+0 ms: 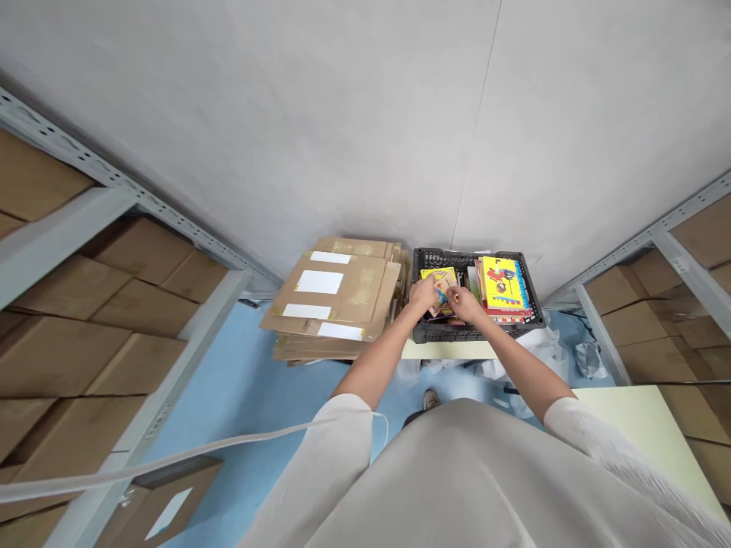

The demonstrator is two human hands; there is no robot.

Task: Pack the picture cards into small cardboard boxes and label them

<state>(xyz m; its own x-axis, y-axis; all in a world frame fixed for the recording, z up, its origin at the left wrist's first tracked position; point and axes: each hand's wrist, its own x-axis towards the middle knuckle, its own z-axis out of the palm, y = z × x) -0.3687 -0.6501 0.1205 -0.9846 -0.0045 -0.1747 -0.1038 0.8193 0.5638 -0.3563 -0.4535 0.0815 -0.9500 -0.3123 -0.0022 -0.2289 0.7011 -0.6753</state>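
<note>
Both my hands meet over a black plastic crate (528,285) standing on a pale table. My left hand (423,294) and my right hand (464,304) are closed on a small tan card or booklet (445,292) with blue and orange print, held just above the crate. Inside the crate lie a yellow booklet (435,274) under my left hand and a stack of yellow and red picture books (502,285) at the right side.
A pile of flattened cardboard mailers with white labels (334,304) leans left of the crate. Metal shelving with brown cartons (97,304) lines the left, and more cartons (679,304) the right. Blue floor (251,388) below; a pale table corner (645,426) lies near my right elbow.
</note>
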